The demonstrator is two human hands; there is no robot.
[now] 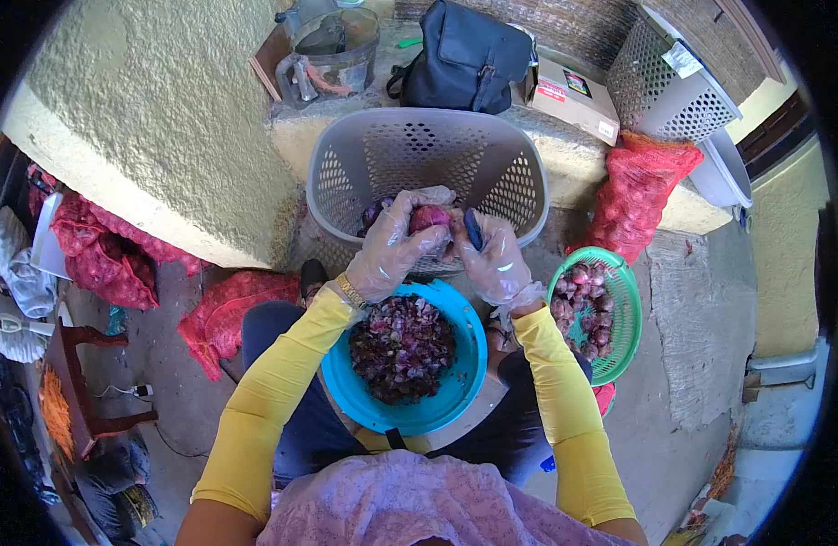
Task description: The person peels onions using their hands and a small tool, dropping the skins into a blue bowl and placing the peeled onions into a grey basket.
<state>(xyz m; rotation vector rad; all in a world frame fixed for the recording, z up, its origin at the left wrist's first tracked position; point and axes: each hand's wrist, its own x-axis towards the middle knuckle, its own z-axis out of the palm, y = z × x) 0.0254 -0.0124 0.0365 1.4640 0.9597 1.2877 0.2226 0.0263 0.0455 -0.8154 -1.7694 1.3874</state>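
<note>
My left hand (393, 244), in a clear plastic glove, is closed around a red onion (428, 217) above the front rim of a grey laundry-style basket (419, 123). Close beside it, my gloved right hand (497, 264) grips a small knife by its dark blue handle (474, 229); the blade cannot be made out. Both hands meet at the onion. Inside the basket, a few purple onions (371, 215) show near the left wall. Below my hands, between my knees, a blue basin (479, 350) holds a heap of dark onion skins (402, 350).
A green basket (633, 309) of onions stands at the right, beside a red mesh sack (639, 191). More mesh sacks (237, 314) lie left. A black backpack (464, 59), a cardboard box (573, 98) and a clear pitcher (332, 59) occupy the ledge behind.
</note>
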